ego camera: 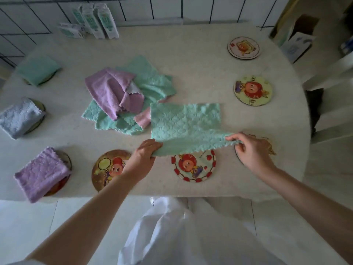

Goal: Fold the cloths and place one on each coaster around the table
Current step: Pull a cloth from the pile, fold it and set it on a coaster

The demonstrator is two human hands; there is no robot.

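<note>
A mint green cloth (186, 123) lies spread near the table's front, its near edge lifted. My left hand (142, 156) pinches the near left corner and my right hand (252, 151) pinches the near right corner. Behind it sits a loose pile of purple, green and pink cloths (122, 94). Folded cloths rest on three coasters at the left: green (37, 69), pale blue (19, 118), purple (41, 174). Bare round coasters lie at the front (107, 170), (193, 169), under my right hand (267, 142), and at the right (252, 91), (243, 47).
The table (191, 60) is pale and rounded at the right. White cartons (95, 22) stand at its back edge against a black wire grid. A cardboard box (298, 37) and a white chair (332, 104) stand to the right.
</note>
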